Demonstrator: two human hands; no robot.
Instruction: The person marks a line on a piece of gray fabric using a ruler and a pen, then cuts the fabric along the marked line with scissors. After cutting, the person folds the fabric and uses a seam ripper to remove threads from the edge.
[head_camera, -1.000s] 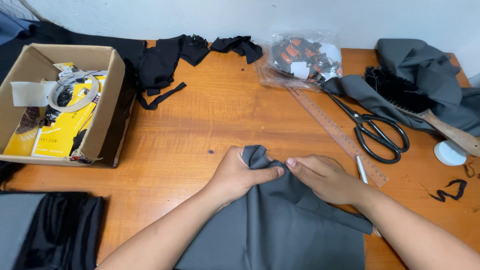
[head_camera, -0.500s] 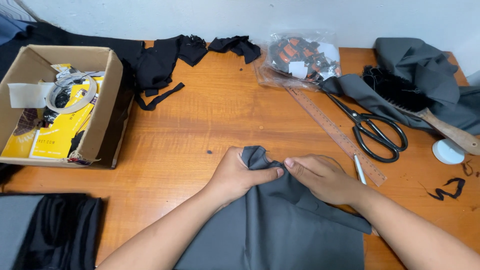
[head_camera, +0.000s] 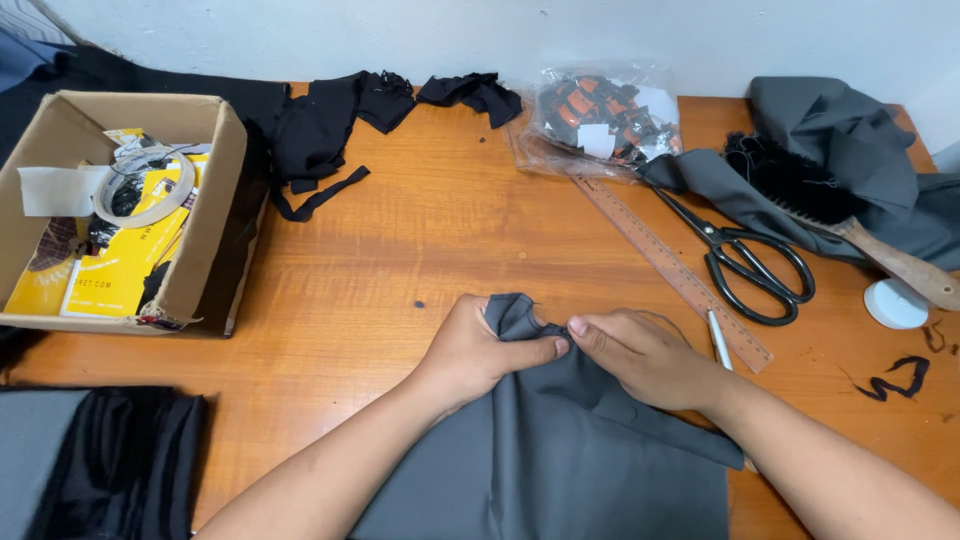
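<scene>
Between the fingers (head_camera: 548, 347) of the left hand (head_camera: 475, 352) and right hand (head_camera: 640, 355), closed pinching it, a grey cloth (head_camera: 560, 450) lies on the counter (head_camera: 420, 250), ruler (head_camera: 670, 265) and scissors (head_camera: 745, 260) rightward, a cardboard box (head_camera: 205, 250) of yellow booklets (head_camera: 115, 275) and tape (head_camera: 140, 190) leftward.

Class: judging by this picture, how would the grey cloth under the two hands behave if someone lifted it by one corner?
The grey cloth would probably hang limp: it bunches into soft folds where the left hand and right hand pinch it. It looks thin, so likely light. It may slide easily on the smooth wooden table.
</scene>
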